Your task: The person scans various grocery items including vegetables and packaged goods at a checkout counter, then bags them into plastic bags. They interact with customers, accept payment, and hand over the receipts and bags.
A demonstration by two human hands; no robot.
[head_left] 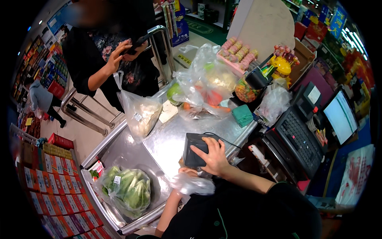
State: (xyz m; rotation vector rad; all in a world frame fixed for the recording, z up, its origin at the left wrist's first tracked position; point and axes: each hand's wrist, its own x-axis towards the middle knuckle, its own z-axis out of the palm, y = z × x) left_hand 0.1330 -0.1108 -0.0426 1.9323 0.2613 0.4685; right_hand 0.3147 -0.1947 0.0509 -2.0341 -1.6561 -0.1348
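Observation:
My right hand (215, 156) grips a black box-shaped scanner (195, 148) with a cable, fingers spread over its top and side. Just below it, my left hand (188, 172) is closed on a clear plastic bag (193, 184) that bunches by the wrist. What the bag contains is mostly hidden under the scanner and my right hand. Both hands are over the near edge of the metal counter (167, 137). To the left, a bag of leafy green vegetables (129, 187) lies in the counter's sunken part.
Bagged produce (207, 85) crowds the far counter, beside a folded green cloth (242, 115). Across it, a person (115, 59) holds a phone and a bag of pale food (139, 115). A keyboard (300, 135) and screen (341, 115) stand right. Stacked boxes (59, 187) border the left.

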